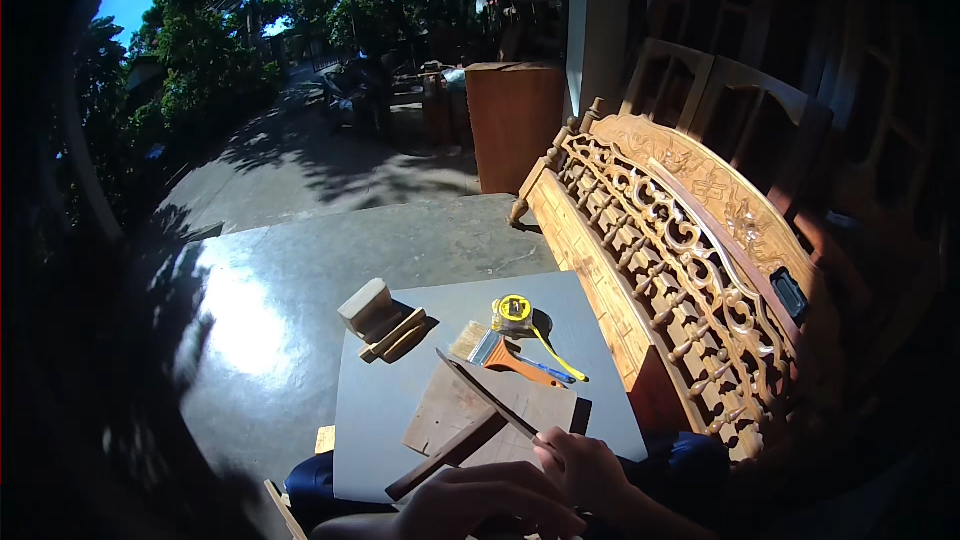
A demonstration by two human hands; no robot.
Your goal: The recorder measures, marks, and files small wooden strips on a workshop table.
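My right hand [570, 470] grips a long, thin flat tool [490, 400], angled up and left across a pale wooden board [430, 425]. My left hand [490, 500] is at the bottom, fingers curled; what it holds, if anything, is hidden. Just above it a dark wooden strip [445, 457] lies diagonally over the board. On the grey work surface [370, 410] are a paintbrush [520, 368] with an orange handle, a yellow tape measure [513, 312], a blue slender item [550, 372] and pale wooden blocks [370, 308].
A carved wooden bench [690, 250] runs along the right, holding a dark phone-like object [788, 290]. A brown cabinet [515, 125] stands behind. The concrete floor [270, 270] leads left toward a driveway, trees and a dark vehicle [355, 95].
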